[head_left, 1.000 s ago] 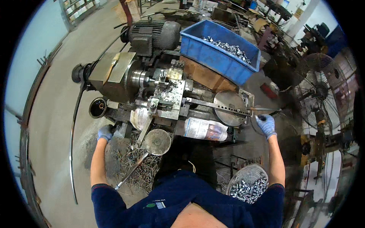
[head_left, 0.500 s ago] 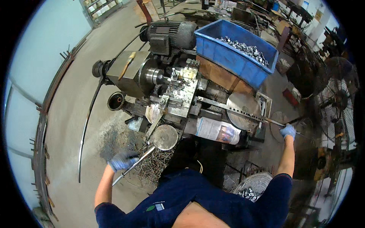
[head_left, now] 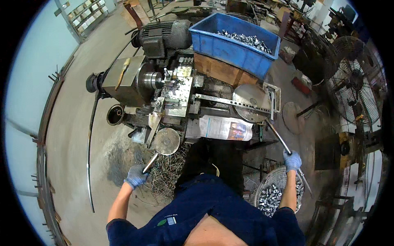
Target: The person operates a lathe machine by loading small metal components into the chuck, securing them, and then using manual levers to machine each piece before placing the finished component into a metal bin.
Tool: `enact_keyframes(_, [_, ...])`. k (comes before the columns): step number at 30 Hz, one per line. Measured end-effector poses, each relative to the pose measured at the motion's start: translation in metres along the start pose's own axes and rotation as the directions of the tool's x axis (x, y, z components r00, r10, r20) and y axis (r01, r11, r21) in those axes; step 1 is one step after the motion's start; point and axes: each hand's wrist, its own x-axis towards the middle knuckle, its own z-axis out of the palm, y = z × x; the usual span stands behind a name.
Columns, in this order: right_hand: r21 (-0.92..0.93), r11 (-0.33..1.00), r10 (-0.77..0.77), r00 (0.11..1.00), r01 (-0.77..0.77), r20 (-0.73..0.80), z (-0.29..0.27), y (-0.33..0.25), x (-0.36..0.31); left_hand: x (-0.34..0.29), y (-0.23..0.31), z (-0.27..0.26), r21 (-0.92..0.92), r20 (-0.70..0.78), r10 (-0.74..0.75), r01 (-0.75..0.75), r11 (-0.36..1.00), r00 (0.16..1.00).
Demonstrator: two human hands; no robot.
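Left hand (head_left: 136,176), gloved: closed around the metal handle (head_left: 150,162) of a round plate (head_left: 165,141) at the near edge of the machine (head_left: 177,97), left of centre. Right hand (head_left: 292,160), gloved: closed around a long rod (head_left: 279,135) that slants down from the machine's near right corner; its lower end extends past the fist. A printed sheet (head_left: 225,128) lies along the near edge, between plate and rod. A blue bin (head_left: 230,47) holding metal parts (head_left: 246,39) rests on a wooden box (head_left: 219,69) along the far edge, toward the right corner.
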Motion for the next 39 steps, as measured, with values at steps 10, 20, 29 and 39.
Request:
enact_keyframes(10, [-0.022,0.996,-0.090,0.996,0.090,0.014,0.002,-0.026,0.002,0.001,-0.004,0.002,0.051,0.063,-0.050,0.046,0.998,0.997])
enact_keyframes(20, [-0.207,0.969,-0.159,0.980,0.132,-0.122,-0.020,-0.112,0.159,0.003,-0.026,0.018,-0.032,0.023,0.083,-0.082,0.996,0.996])
enact_keyframes(29, [-0.295,0.844,-0.518,0.825,0.448,-0.227,0.010,-0.153,0.136,0.031,-0.058,-0.018,-0.492,0.251,0.274,-0.121,0.862,0.929])
enact_keyframes(39, [0.287,0.917,-0.279,0.960,0.276,-0.031,0.051,-0.074,-0.004,0.192,-0.177,-0.021,0.253,-0.077,-0.220,0.232,0.939,0.972])
